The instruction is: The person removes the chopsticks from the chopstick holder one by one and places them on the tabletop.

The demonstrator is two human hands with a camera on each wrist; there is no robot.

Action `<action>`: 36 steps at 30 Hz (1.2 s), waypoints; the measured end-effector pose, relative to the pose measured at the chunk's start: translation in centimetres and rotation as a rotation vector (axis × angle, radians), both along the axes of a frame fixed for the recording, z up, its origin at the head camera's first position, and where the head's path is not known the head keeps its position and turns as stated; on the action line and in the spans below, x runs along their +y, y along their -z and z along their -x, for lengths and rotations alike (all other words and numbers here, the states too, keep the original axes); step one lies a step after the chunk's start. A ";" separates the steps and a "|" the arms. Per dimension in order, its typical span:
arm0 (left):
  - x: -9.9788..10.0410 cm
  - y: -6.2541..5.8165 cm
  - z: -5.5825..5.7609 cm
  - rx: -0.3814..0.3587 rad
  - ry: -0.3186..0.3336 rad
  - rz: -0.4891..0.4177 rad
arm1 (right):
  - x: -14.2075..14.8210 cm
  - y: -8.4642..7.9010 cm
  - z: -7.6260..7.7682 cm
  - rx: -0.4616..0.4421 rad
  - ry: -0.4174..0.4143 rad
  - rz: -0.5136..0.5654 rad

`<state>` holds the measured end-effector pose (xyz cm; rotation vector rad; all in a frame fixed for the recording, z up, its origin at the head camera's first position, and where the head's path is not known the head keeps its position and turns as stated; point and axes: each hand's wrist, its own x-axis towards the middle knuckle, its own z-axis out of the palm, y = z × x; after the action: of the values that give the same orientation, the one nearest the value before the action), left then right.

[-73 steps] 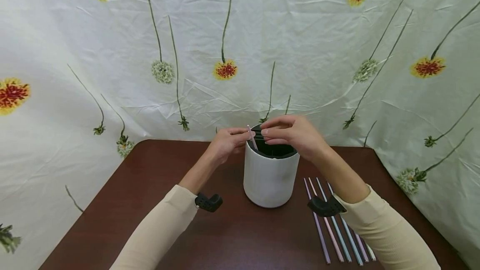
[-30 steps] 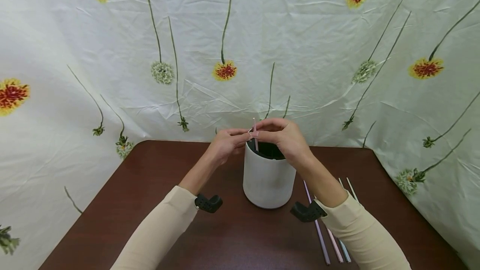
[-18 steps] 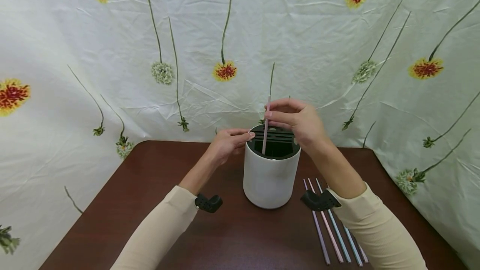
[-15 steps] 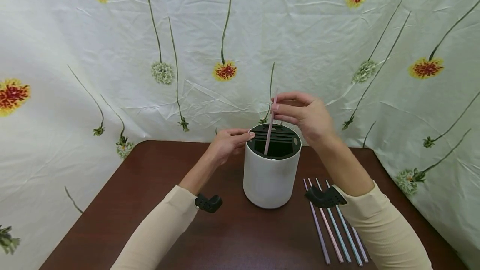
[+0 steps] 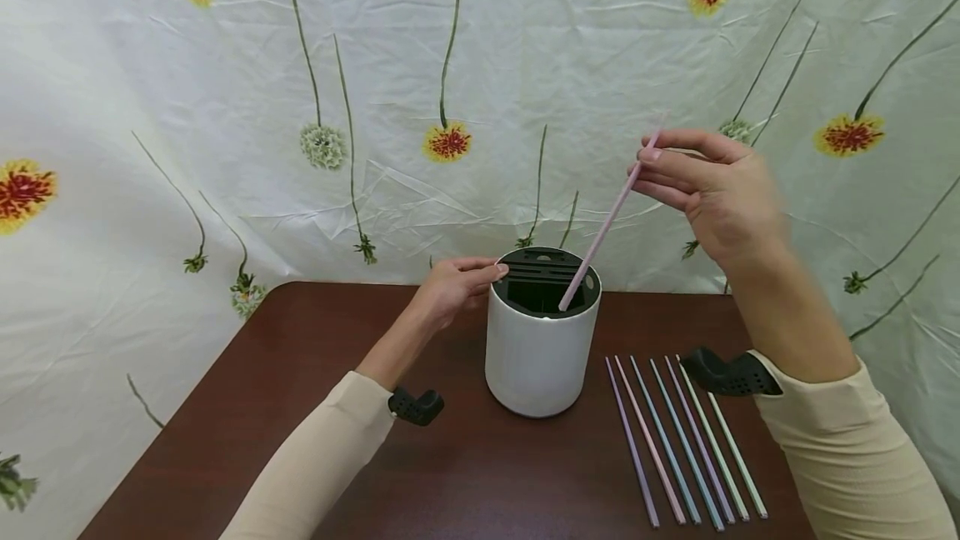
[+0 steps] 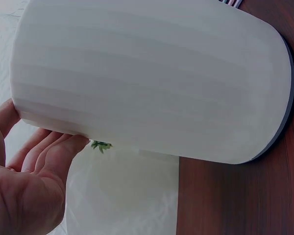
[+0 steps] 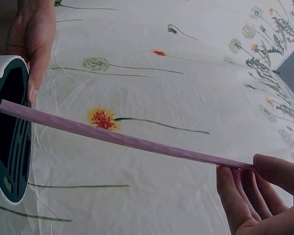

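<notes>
A white cylindrical utensil holder (image 5: 542, 357) with a dark slotted insert (image 5: 543, 265) stands upright on the table. My left hand (image 5: 459, 286) grips its left rim, thumb on top and fingers along the outer wall; the left wrist view shows the fingers (image 6: 54, 152) against that wall. Raised to the upper right, my right hand (image 5: 712, 186) pinches a pink chopstick (image 5: 603, 233) near its thin end between thumb and fingers. The chopstick slants down to the left, its thicker end right at the holder's opening, as the right wrist view also shows.
Several pastel chopsticks (image 5: 686, 440) lie side by side on the dark wooden table (image 5: 450, 473), to the right of the holder. Behind the table hangs a white flowered cloth (image 5: 390, 65). Each wrist wears a black camera mount (image 5: 416, 407).
My right hand, first beside the chopstick leaning in the holder, has taken hold of it and drawn it up and right. My left hand has stayed on the rim.
</notes>
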<state>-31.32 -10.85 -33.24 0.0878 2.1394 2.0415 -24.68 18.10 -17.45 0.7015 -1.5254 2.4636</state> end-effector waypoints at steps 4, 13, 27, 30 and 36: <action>-0.2 0.0 0.0 0.002 -0.008 0.010 | 1.8 0.0 -0.3 -0.017 0.028 0.007; -0.3 0.0 0.0 0.010 -0.003 0.008 | 4.1 3.0 0.7 -0.095 0.053 -0.113; -0.2 0.2 0.0 0.007 0.005 0.003 | 4.8 13.5 3.0 -0.333 0.040 -0.399; -0.2 0.1 0.0 0.007 0.008 -0.001 | 5.0 15.5 3.2 -0.391 0.040 -0.465; -0.1 0.1 0.1 0.008 0.003 0.001 | 4.9 18.9 3.8 -0.478 0.024 -0.576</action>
<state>-31.37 -10.94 -33.37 0.0999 2.1435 2.0424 -28.45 23.04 -36.40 0.1426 -2.4462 2.2748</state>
